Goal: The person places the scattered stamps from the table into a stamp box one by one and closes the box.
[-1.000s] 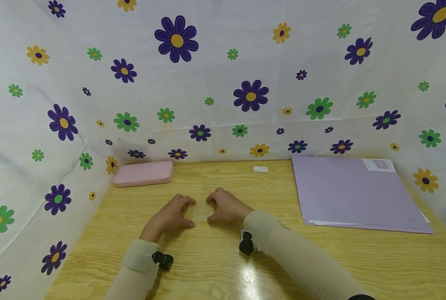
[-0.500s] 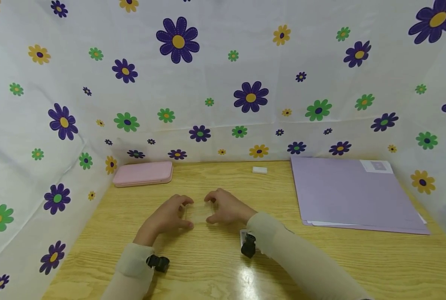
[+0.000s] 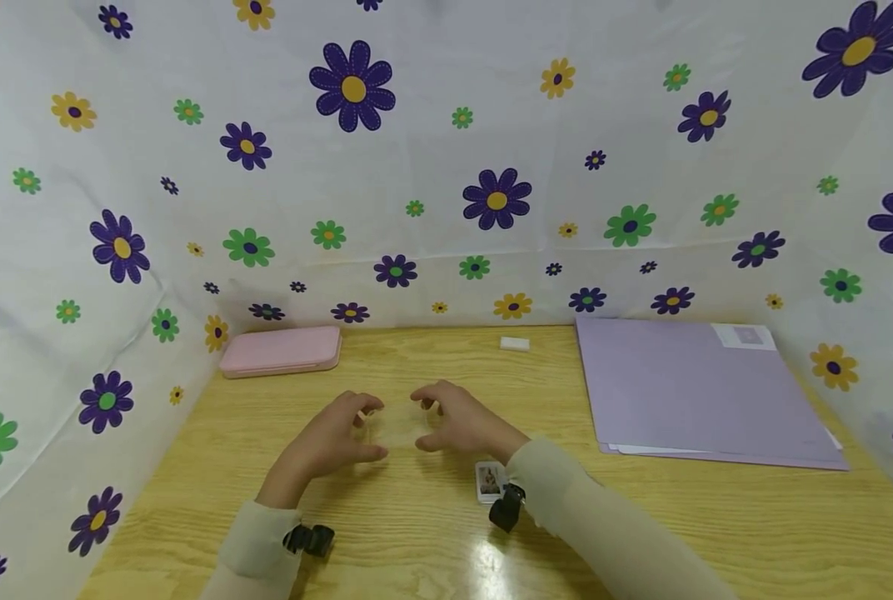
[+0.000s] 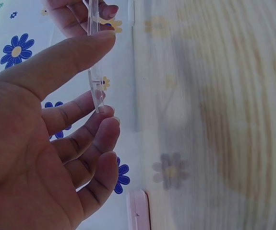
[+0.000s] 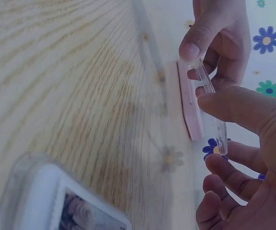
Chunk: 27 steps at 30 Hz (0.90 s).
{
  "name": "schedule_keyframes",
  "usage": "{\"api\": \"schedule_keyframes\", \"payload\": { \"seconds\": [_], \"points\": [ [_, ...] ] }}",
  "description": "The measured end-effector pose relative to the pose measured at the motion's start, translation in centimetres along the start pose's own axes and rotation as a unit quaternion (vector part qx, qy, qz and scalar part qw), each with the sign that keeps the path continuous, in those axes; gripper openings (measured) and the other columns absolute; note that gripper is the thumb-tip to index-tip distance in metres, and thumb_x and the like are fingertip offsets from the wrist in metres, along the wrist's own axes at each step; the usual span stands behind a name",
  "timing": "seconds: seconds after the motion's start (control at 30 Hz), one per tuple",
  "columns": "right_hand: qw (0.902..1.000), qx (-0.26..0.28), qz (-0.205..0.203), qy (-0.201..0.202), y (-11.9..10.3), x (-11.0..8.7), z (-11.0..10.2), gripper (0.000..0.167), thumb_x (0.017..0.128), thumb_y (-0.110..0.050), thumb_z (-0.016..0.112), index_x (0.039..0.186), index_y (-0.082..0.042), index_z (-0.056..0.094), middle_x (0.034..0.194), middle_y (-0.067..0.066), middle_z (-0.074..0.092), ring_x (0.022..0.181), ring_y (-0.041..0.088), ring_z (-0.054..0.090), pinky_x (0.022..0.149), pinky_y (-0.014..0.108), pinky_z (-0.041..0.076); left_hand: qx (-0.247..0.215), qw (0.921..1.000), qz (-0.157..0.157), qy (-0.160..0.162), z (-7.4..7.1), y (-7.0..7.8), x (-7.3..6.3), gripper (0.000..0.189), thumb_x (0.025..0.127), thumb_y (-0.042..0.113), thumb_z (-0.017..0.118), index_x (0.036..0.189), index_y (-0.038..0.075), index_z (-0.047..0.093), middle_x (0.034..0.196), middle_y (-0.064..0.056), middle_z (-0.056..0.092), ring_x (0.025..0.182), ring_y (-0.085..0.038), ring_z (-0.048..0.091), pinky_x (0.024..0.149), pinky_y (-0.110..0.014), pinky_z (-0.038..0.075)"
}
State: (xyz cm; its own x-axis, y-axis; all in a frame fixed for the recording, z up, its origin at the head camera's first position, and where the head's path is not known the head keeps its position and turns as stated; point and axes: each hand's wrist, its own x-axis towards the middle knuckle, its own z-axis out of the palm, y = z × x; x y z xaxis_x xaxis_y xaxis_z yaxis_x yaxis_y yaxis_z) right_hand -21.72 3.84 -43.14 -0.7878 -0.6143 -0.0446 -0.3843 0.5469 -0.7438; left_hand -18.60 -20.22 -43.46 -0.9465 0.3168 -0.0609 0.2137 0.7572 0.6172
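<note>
Between my two hands is a thin, see-through plastic piece [image 3: 400, 427], like the lid of a small clear case. My left hand [image 3: 330, 442] pinches one end between thumb and fingers. At the other end my right hand [image 3: 461, 423] grips it the same way. Seen edge-on in the left wrist view, the clear plastic lid [image 4: 95, 79] has a raised rim. In the right wrist view its strip [image 5: 220, 132] runs from hand to hand, above the table. Near my right wrist lies a small white-edged case [image 3: 489, 480] with a picture on top, partly behind the wrist camera.
A pink pencil case [image 3: 281, 351] lies at the back left of the wooden table [image 3: 409, 533]. A small white block [image 3: 515, 343] is near the back edge. Lilac folders [image 3: 705, 392] with papers lie on the right. A flowered cloth [image 3: 416, 167] surrounds the table.
Both forearms have shifted slightly outward while the hands keep hold of the clear lid. More of the small picture case now shows beside the right wrist. The head view has moved a little.
</note>
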Motion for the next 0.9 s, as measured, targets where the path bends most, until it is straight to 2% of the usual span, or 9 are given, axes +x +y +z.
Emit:
{"api": "schedule_keyframes", "payload": {
  "seconds": [0.1, 0.43, 0.63, 0.9],
  "points": [
    [1.0000, 0.008, -0.001, 0.005, -0.1, -0.5, -0.1, 0.064, 0.084, -0.018, 0.080, 0.140, -0.005, 0.052, 0.125, 0.013, 0.054, 0.107, 0.026, 0.052, 0.091, 0.043, 0.045, -0.005, 1.0000, 0.002, 0.001, 0.1, 0.3, -0.3, 0.065, 0.078, 0.025, 0.086, 0.134, 0.010, 0.057, 0.124, -0.007, 0.054, 0.106, -0.025, 0.056, 0.085, -0.043, 0.050],
    [0.9995, 0.018, -0.019, 0.019, -0.1, -2.4, -0.9, 0.063, 0.086, -0.021, 0.079, 0.141, -0.010, 0.052, 0.125, 0.012, 0.054, 0.106, 0.024, 0.051, 0.087, 0.042, 0.046, 0.003, 0.9992, 0.035, 0.021, 0.2, 1.8, -1.1, 0.062, 0.079, 0.025, 0.085, 0.133, 0.012, 0.057, 0.123, -0.009, 0.055, 0.105, -0.026, 0.056, 0.083, -0.041, 0.050],
    [0.9990, 0.026, -0.023, 0.027, 0.0, -3.7, -1.5, 0.063, 0.087, -0.025, 0.078, 0.142, -0.013, 0.051, 0.126, 0.010, 0.054, 0.106, 0.022, 0.049, 0.087, 0.042, 0.045, -0.010, 0.9982, 0.056, 0.022, 0.3, 2.6, -1.5, 0.063, 0.079, 0.026, 0.085, 0.134, 0.013, 0.057, 0.123, -0.009, 0.055, 0.106, -0.027, 0.056, 0.082, -0.040, 0.049],
    [0.9974, 0.048, -0.033, 0.043, 0.2, -5.5, -1.9, 0.061, 0.087, -0.025, 0.078, 0.141, -0.014, 0.052, 0.123, 0.008, 0.054, 0.107, 0.027, 0.049, 0.085, 0.044, 0.044, -0.021, 0.9970, 0.073, 0.015, 0.6, 3.8, -1.8, 0.063, 0.081, 0.028, 0.084, 0.135, 0.014, 0.056, 0.123, -0.008, 0.054, 0.107, -0.028, 0.056, 0.082, -0.040, 0.049]
  ]
}}
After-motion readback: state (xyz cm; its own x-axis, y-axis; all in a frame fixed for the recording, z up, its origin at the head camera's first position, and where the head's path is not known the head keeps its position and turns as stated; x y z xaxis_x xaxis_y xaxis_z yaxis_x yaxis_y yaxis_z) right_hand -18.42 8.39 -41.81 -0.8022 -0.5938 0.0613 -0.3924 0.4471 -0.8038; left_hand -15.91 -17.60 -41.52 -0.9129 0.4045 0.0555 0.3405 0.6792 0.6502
